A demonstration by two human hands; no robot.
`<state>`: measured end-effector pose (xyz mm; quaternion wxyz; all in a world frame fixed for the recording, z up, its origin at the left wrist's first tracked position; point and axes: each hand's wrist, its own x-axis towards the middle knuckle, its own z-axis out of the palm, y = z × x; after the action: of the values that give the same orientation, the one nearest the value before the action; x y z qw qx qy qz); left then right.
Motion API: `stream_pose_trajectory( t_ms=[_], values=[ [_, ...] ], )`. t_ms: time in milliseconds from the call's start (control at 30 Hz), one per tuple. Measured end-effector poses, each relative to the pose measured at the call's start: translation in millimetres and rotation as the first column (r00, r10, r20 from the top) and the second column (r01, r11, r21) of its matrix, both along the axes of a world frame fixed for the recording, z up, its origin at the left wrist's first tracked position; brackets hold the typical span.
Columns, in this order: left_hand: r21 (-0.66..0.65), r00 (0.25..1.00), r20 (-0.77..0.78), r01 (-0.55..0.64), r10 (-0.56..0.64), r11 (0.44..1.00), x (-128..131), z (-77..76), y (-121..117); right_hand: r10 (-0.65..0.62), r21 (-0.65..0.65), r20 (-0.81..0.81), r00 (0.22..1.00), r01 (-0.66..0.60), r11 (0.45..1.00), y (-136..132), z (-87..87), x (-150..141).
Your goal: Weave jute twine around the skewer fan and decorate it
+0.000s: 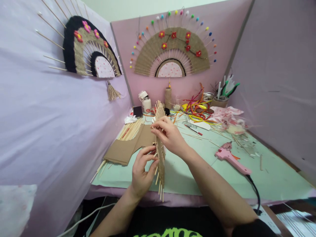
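A woven twine fan (pixel 161 164) with thin wooden sticks poking out all round stands nearly edge-on to me above the table. My left hand (pixel 143 168) pinches its left side low down, thumb and fingers at the sticks. Higher up, my right hand (pixel 169 133) reaches across the fan, its thumb and fingertips pinched together at the left side. Whether a stick end or a bit of twine sits in that pinch is too small to make out. The fan's broad faces are mostly turned from view.
Brown cardboard pieces (pixel 123 149) lie over a bundle of sticks (pixel 133 128) on the left. A pink hot glue gun (pixel 230 158) rests on the right, its cord over the table edge. Pipe cleaners (pixel 197 105) and a marker (pixel 194 129) lie behind. Two finished fans (pixel 172 42) hang on the walls.
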<state>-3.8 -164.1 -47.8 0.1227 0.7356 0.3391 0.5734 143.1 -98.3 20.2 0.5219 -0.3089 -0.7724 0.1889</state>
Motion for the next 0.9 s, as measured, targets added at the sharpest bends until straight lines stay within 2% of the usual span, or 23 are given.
stream_pose_trajectory(
  t_ms=[200, 400, 533, 600, 700, 800, 900],
  values=[
    [-0.026, 0.998, -0.023, -0.053, 0.052, 0.998, -1, 1.1, -6, -0.036, 0.04, -0.02, 0.999, 0.037, 0.999, 1, -5.5, -2],
    [-0.051, 0.995, -0.044, -0.093, 0.091, 0.994, 0, 4.0, -7, -0.051, 0.021, -0.038, 0.998, 0.052, 0.998, 1, -7.5, -2],
    [-0.107, 0.996, -0.057, -0.08, 0.074, 0.991, 1, 7.3, -8, -0.034, -0.013, -0.038, 0.999, 0.034, 0.999, -1, -6.9, 1],
    [-0.141, 0.997, -0.058, -0.056, 0.048, 0.988, 1, 8.8, -8, 0.014, -0.048, -0.011, 1.0, -0.015, 0.999, -3, -5.6, 6],
    [-0.157, 0.998, -0.066, -0.03, 0.02, 0.987, 1, 10.6, -10, 0.164, -0.112, 0.06, 0.985, -0.156, 0.981, -7, -3.2, 17],
    [-0.151, 0.997, -0.079, -0.025, 0.013, 0.988, 2, 11.6, -10, 0.34, -0.174, 0.118, 0.933, -0.318, 0.932, -8, -1.7, 30],
    [-0.147, 0.995, -0.095, -0.028, 0.014, 0.989, 2, 11.8, -10, 0.441, -0.22, 0.139, 0.887, -0.407, 0.887, -6, -2.1, 38]
  ],
)
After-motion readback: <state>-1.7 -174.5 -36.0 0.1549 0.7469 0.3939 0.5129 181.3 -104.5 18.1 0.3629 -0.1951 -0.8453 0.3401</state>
